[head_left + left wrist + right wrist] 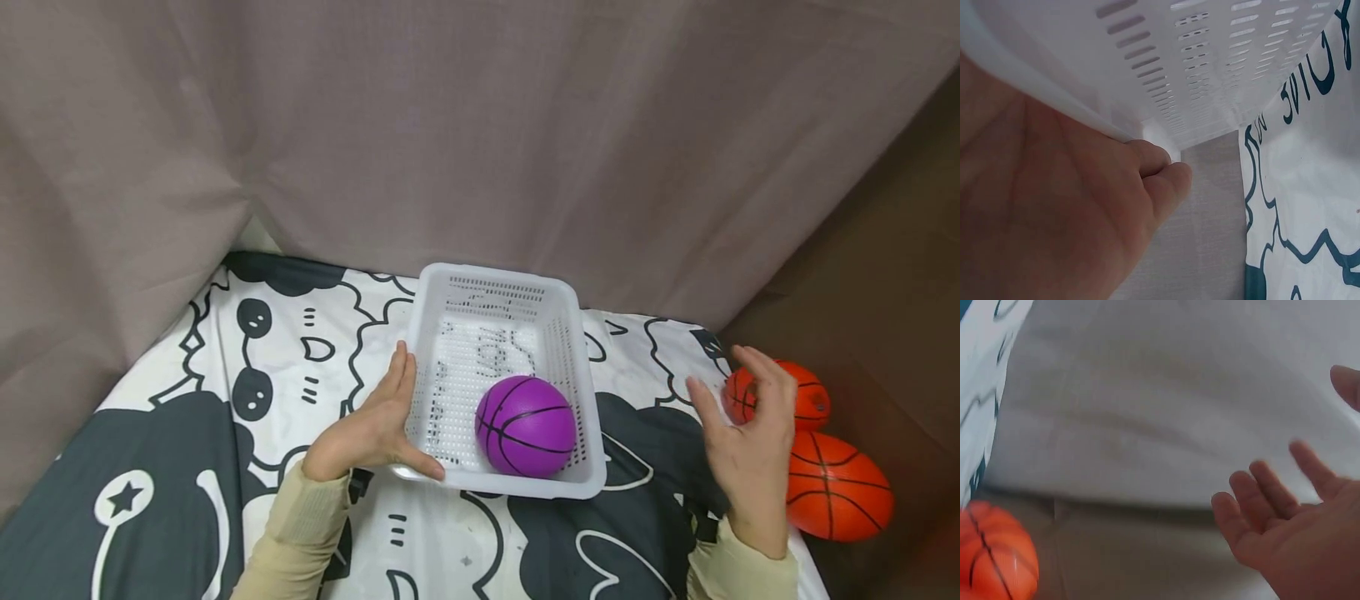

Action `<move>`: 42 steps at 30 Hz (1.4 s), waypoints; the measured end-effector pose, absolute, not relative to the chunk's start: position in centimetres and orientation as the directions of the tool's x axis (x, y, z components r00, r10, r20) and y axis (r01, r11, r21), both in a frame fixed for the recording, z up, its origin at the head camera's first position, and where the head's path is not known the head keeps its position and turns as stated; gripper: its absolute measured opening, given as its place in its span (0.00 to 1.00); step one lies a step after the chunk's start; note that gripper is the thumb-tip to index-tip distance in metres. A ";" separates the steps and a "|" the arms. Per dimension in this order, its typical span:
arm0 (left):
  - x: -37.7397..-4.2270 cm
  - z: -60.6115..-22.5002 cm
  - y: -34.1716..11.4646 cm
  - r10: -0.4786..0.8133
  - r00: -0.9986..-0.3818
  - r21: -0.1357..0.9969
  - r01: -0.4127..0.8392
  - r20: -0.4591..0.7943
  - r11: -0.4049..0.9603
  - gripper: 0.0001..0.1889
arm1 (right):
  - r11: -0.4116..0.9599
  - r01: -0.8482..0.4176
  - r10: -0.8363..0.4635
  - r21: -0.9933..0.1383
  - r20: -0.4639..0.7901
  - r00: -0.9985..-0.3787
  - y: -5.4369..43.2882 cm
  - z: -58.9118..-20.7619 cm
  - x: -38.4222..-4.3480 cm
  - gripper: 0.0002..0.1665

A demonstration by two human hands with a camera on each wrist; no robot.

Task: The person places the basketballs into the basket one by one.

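Note:
A white perforated plastic basket (495, 483) stands on the patterned cloth, with a purple ball (525, 427) marked like a basketball at its near right inside. My left hand (375, 429) rests against the basket's left side, fingers straight along it and thumb at the near rim. In the left wrist view, the left hand (1079, 194) lies along the basket's outer wall (1147, 69). My right hand (753, 450) is raised at the right with nothing in it, thumb and fingers spread apart. It overlaps a small orange ball (812, 400) in the head view; a larger orange ball (840, 487) sits closer to me.
The black-and-white cartoon cloth (300, 367) covers the surface beneath the basket. A grey-brown curtain (480, 142) hangs behind it, close to the basket's far end. To the right, a brown area (892, 317) lies past the cloth's edge, beside the orange balls.

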State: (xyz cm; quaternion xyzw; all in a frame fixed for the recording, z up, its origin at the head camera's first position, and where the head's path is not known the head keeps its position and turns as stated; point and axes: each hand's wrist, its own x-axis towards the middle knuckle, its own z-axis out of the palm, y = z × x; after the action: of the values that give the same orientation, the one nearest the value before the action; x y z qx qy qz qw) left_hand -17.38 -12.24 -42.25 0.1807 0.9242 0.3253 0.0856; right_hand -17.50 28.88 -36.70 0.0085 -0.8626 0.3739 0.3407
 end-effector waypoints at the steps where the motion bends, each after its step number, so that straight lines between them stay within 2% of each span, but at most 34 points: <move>1: -17.4 -42.2 -12.2 0.390 -0.920 0.631 0.277 -0.044 0.725 0.84 | 0.719 -0.225 0.293 -0.658 0.580 -0.760 29.4 -36.6 -17.3 0.40; 7: -17.5 -42.0 -12.1 0.389 -0.920 0.628 0.271 -0.055 0.730 0.84 | 0.692 -0.002 0.526 -0.722 0.507 -0.682 33.1 -36.6 -16.8 0.44; 10: -17.6 -42.0 -12.1 0.383 -0.922 0.622 0.267 -0.058 0.736 0.84 | 0.714 0.061 0.555 -0.697 0.511 -0.657 34.5 -37.0 -16.9 0.44; 16: -17.5 -42.1 -12.0 0.387 -0.921 0.625 0.273 -0.051 0.731 0.84 | 0.723 0.195 0.602 -0.662 0.466 -0.649 36.1 -38.1 -16.8 0.49; 22: -17.5 -42.3 -11.7 0.390 -0.919 0.633 0.270 -0.055 0.726 0.85 | 0.714 0.275 0.639 -0.643 0.440 -0.631 36.9 -39.1 -17.0 0.54; 29: -17.5 -42.1 -11.8 0.387 -0.921 0.622 0.272 -0.054 0.734 0.84 | 0.632 0.449 0.724 -0.632 0.275 -0.633 38.0 -40.7 -18.0 0.55; 42: -17.5 -42.1 -12.1 0.382 -0.922 0.622 0.262 -0.064 0.738 0.84 | 0.617 0.613 0.723 -0.493 0.048 -0.690 40.1 -41.7 -18.2 0.62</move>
State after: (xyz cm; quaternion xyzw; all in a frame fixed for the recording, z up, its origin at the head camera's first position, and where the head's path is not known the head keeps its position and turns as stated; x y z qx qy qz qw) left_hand -17.46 -12.15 -42.05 0.1737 0.9275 0.3175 0.0941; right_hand -18.18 40.09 -41.73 -0.3746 -0.8910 0.2257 0.1217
